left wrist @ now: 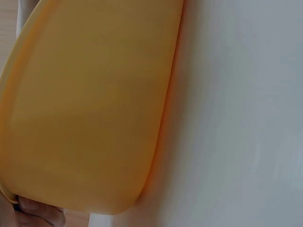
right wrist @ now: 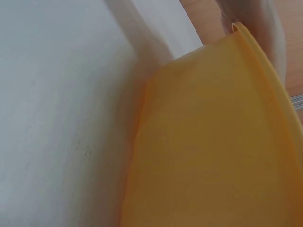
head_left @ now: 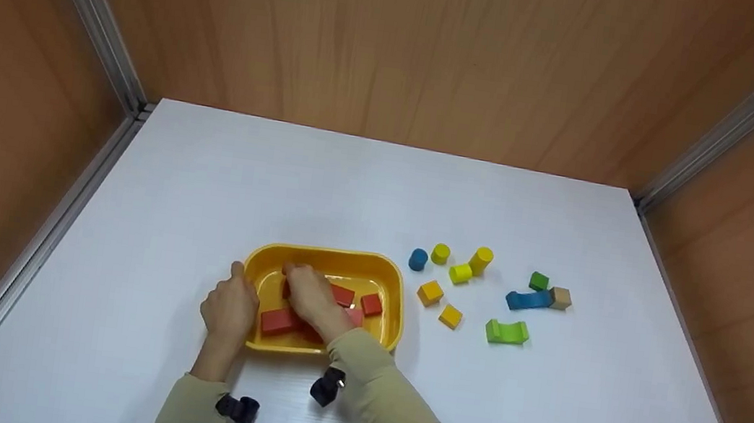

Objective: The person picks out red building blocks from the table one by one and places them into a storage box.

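Note:
A yellow plastic tray (head_left: 381,264) stands on the white table with several red blocks (head_left: 280,322) inside. My left hand (head_left: 231,305) grips the tray's left end, its thumb up by the rim. In the left wrist view, curled fingers (left wrist: 40,213) show under the rim at the lower left. My right hand (head_left: 313,298) reaches down into the tray among the red blocks. Its fingertips are hidden, so whether it pinches a block does not show. The right wrist view has the tray's outer wall (right wrist: 213,137) and the left hand (right wrist: 255,28) at its far end.
Right of the tray lie yellow cylinders (head_left: 480,261), a blue cylinder (head_left: 418,259) and two orange-yellow cubes (head_left: 430,293). Farther right are a blue arched block (head_left: 527,300), a green cube (head_left: 539,281), a plain wood block (head_left: 561,298) and a light green block (head_left: 507,332). Wooden panels enclose the table.

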Demonstrator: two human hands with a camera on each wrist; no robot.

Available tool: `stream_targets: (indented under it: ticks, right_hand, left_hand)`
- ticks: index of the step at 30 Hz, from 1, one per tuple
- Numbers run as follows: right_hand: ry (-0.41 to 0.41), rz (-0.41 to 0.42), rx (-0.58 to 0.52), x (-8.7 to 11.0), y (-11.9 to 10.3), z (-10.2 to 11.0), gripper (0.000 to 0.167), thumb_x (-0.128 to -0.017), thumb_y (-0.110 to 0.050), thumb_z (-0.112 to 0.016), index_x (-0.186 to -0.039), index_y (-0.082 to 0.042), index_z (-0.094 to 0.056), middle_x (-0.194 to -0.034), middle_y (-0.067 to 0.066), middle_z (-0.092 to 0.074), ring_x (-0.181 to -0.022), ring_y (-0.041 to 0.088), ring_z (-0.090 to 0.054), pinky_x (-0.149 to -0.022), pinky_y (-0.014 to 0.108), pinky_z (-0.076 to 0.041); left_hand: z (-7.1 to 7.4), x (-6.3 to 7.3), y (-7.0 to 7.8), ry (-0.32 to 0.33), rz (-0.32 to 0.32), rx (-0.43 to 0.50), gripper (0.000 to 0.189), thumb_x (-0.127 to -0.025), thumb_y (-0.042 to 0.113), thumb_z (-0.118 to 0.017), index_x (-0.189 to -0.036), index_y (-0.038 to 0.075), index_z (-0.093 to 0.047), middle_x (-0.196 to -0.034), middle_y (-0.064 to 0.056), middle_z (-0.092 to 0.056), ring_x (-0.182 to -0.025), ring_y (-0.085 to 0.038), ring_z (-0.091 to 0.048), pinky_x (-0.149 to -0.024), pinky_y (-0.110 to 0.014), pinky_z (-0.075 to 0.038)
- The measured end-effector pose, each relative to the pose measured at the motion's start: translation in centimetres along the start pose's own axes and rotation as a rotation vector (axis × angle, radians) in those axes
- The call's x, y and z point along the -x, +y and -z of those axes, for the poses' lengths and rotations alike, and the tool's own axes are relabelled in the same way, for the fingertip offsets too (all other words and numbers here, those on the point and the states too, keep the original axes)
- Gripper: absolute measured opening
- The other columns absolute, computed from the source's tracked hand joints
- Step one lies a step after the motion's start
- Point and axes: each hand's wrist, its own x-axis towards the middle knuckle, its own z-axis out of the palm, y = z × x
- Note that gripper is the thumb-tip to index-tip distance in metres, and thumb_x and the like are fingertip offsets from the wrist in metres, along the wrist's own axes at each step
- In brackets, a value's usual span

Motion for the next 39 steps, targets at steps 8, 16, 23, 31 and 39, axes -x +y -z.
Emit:
stream_targets:
  ticks: [8, 16, 23, 31, 39]
  right_hand:
    - [-0.024, -0.028, 0.008, 0.4, 0.2, 0.5, 0.021, -0.078, -0.003, -0.062, -0.098, -0.008, -0.057, -0.083, 0.006, -0.059, -0.077, 0.018, -0.057, -0.069, 0.026, -0.046]
    - [0.028, -0.027, -0.003, 2.1, 0.8, 2.2, 0.041, -0.074, -0.011, -0.068, -0.111, -0.004, -0.053, -0.101, 0.011, -0.056, -0.089, 0.021, -0.056, -0.072, 0.029, -0.046]
    - [0.096, -0.046, -0.124, 4.6, 2.1, 4.6, 0.042, -0.081, -0.017, -0.064, -0.120, -0.006, -0.050, -0.114, 0.011, -0.051, -0.097, 0.021, -0.053, -0.079, 0.030, -0.045]
    - [0.255, -0.032, -0.160, 7.7, 4.1, 7.0, 0.040, -0.081, -0.016, -0.065, -0.117, -0.007, -0.052, -0.114, 0.009, -0.052, -0.101, 0.019, -0.052, -0.083, 0.027, -0.043]
    - [0.417, -0.028, -0.174, 10.7, 5.9, 8.7, 0.037, -0.080, -0.015, -0.066, -0.114, -0.008, -0.055, -0.108, 0.005, -0.055, -0.099, 0.017, -0.054, -0.083, 0.027, -0.043]
  left_hand:
    - [0.0, -0.1, -0.1, -0.014, 0.006, -0.005, 0.019, -0.087, 0.010, -0.047, -0.103, -0.002, -0.043, -0.063, -0.018, -0.055, -0.054, -0.034, -0.055, -0.046, -0.044, -0.042]
    - [0.3, 0.0, -0.3, -0.011, -0.009, 0.006, 0.018, -0.088, 0.008, -0.044, -0.103, -0.002, -0.043, -0.055, -0.011, -0.049, -0.046, -0.024, -0.048, -0.040, -0.037, -0.038]
    - [0.3, -0.1, -0.5, -0.010, -0.005, 0.012, 0.016, -0.089, 0.008, -0.042, -0.101, -0.002, -0.042, -0.054, -0.009, -0.047, -0.045, -0.022, -0.044, -0.040, -0.035, -0.037]
    - [0.3, -0.1, -0.7, -0.012, -0.005, 0.020, 0.020, -0.088, 0.008, -0.042, -0.105, -0.003, -0.042, -0.058, -0.013, -0.051, -0.049, -0.028, -0.051, -0.042, -0.040, -0.040]
    - [0.2, -0.2, -0.4, -0.032, 0.011, 0.010, 0.021, -0.089, 0.009, -0.041, -0.107, -0.003, -0.041, -0.064, -0.017, -0.056, -0.055, -0.033, -0.055, -0.047, -0.044, -0.042]
